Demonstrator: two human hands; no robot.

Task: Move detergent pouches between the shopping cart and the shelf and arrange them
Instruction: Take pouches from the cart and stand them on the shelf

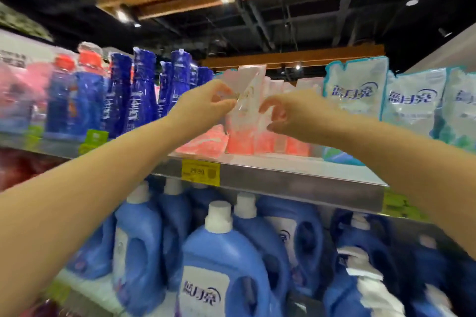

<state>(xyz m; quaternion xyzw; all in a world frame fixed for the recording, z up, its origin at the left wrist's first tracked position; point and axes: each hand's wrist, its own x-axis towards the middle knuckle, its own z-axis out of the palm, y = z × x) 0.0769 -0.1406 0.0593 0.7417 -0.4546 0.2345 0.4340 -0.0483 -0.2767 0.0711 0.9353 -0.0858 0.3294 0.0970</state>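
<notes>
A pink-and-white detergent pouch (244, 110) stands upright at the front of a row of like pouches (288, 136) on the upper shelf (296, 177). My left hand (206, 105) pinches the front pouch's upper left edge. My right hand (286, 116) curls round its right side. One pink pouch (203, 143) lies flat on the shelf to the left of the row. The shopping cart is out of view.
Pale blue-green pouches (386, 98) stand to the right of the pink row. Dark blue pouches (144, 95) and red-capped bottles (77, 100) stand to the left. Large blue detergent jugs (221, 265) fill the lower shelf. A yellow price tag (201, 172) hangs on the shelf edge.
</notes>
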